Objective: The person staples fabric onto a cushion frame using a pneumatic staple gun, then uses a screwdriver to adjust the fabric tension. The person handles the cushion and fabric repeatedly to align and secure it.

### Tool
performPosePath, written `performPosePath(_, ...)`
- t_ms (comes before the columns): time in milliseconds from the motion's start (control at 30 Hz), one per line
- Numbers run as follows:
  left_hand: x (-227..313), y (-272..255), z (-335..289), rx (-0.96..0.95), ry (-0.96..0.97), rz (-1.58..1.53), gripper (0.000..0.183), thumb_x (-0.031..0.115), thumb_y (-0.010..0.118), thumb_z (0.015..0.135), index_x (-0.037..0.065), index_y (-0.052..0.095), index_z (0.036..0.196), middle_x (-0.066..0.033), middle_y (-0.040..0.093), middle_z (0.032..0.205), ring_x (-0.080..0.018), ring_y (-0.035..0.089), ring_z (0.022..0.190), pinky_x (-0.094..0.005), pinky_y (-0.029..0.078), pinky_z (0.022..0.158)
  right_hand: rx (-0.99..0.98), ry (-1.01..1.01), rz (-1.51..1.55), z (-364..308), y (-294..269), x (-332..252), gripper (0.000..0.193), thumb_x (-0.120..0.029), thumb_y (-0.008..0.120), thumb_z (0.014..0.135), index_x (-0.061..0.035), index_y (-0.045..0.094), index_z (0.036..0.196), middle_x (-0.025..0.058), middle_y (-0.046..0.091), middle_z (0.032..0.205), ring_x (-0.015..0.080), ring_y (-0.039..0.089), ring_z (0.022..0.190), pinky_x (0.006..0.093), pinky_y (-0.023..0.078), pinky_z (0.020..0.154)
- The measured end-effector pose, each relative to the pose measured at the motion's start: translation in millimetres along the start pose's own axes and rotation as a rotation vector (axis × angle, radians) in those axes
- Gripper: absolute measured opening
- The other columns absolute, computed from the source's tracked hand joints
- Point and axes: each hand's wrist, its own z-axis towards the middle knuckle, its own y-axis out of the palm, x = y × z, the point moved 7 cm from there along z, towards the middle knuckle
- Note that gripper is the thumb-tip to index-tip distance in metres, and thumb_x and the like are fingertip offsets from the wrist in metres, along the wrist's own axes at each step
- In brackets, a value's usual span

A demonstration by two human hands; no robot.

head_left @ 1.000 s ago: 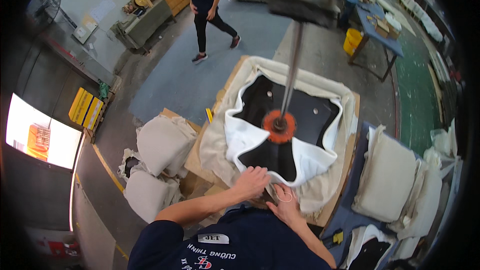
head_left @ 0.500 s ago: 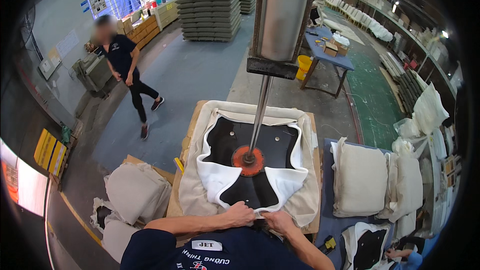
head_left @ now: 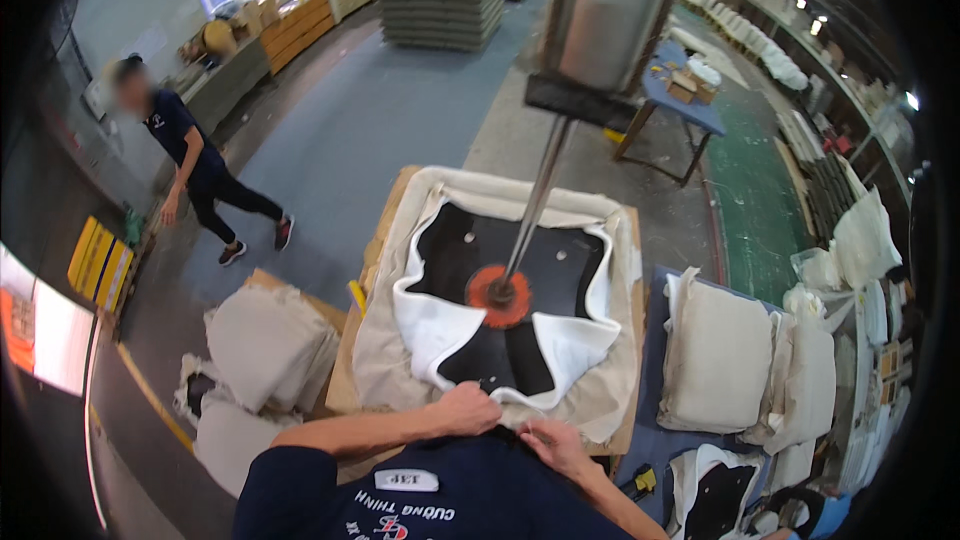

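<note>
1. Cushion cover (head_left: 400,360) lies on the press table (head_left: 380,240), at 12 o'clock from both hands.
2. Left hand (head_left: 468,408) and right hand (head_left: 553,440) pinch its near hem closed.
3. Soft, light fabric; probably best gripped at the edges.

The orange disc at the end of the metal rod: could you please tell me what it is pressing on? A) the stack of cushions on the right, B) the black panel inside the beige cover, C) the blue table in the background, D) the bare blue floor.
B: the orange disc sits on the middle of the black panel, with the beige cover folded open around it.
</note>
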Motion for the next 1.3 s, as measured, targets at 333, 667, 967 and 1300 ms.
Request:
performPosePath(333,-3,14,4,0.018,-0.169,-0.057,0.026,0.031,0.064,0.085,0.011,0.070,0.069,-0.0113,0.069,0.067,-0.0303,0.070,0.063,-0.0438,0.053,0.057,-0.121,-0.114,-0.536,-3,-8,27,0.062,-0.030,0.084,0.074,-0.0088,0.061,0.128,0.0153,0.060,0.124,0.0346,0.055,0.123,0.0498,0.041,0.108)
performPosePath(667,3,-1,-10,0.173,-0.026,-0.034,0.025,0.028,0.068,0.084,0.010,0.062,0.067,-0.0069,0.062,0.066,-0.0285,0.064,0.060,-0.0429,0.051,0.058,0.035,0.131,-0.284,6,-11,48,0.037,-0.003,0.062,0.076,-0.0141,0.075,0.109,0.0182,0.069,0.080,0.0381,0.068,0.074,0.0445,0.055,0.069)
performPosePath(967,-5,-19,-75,0.149,-0.371,-0.428,0.019,0.029,0.072,0.087,0.012,0.067,0.095,-0.0055,0.065,0.100,-0.0267,0.063,0.096,-0.0424,0.050,0.085,-0.227,0.110,-0.308,32,-32,-28,0.029,-0.011,0.071,0.085,-0.0073,0.074,0.114,0.0166,0.072,0.102,0.0375,0.070,0.081,0.0409,0.057,0.068)
performPosePath(1300,-19,-9,-74,0.306,-0.467,0.007,0.021,0.018,0.059,0.083,0.009,0.067,0.100,-0.0043,0.062,0.100,-0.0216,0.058,0.100,-0.0387,0.044,0.088,-0.316,0.033,-0.439,68,36,-51,0.030,-0.024,0.079,0.081,-0.0079,0.070,0.105,0.0102,0.066,0.107,0.0318,0.064,0.101,0.0432,0.052,0.086)
